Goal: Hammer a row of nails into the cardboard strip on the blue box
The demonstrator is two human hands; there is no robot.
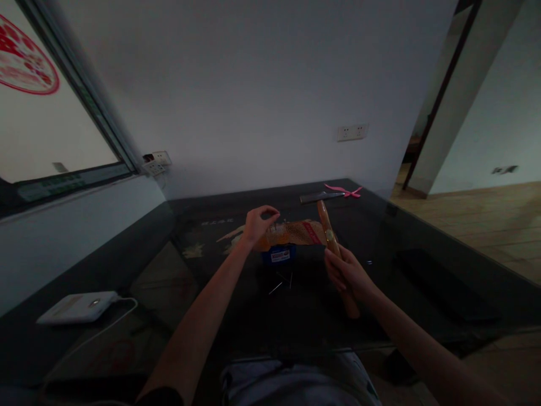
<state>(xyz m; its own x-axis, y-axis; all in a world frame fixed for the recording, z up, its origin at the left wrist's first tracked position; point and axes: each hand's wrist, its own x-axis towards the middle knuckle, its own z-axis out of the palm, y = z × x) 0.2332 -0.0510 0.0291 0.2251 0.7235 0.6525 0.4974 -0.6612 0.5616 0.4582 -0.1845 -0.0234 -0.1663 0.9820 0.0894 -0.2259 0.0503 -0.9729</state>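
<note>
So the long brown wooden stick with a gold-coloured round spot is in your right hand, fingers wrapped around it below the spot, and it's tilted, top end leaning away from you, bottom end down toward the near side of the table. Just left of its upper half is a crinkled brown patterned sheet with a red band, sitting over a small blue container with a white label. Your left hand is at the sheet's left part, thumb and fingertips curled narrow, almost pinching; can't tell if there's anything tiny between them. A few thin silvery pins lie loose on the glossy black tabletop, on your side of the container. Further out, behind the stick, there's a flat dark strip with a thin pink item right by it, too small to make out. Over on your left you've got a flat white device with a white cable plugged in, and on your right, a long flat black object.
</note>
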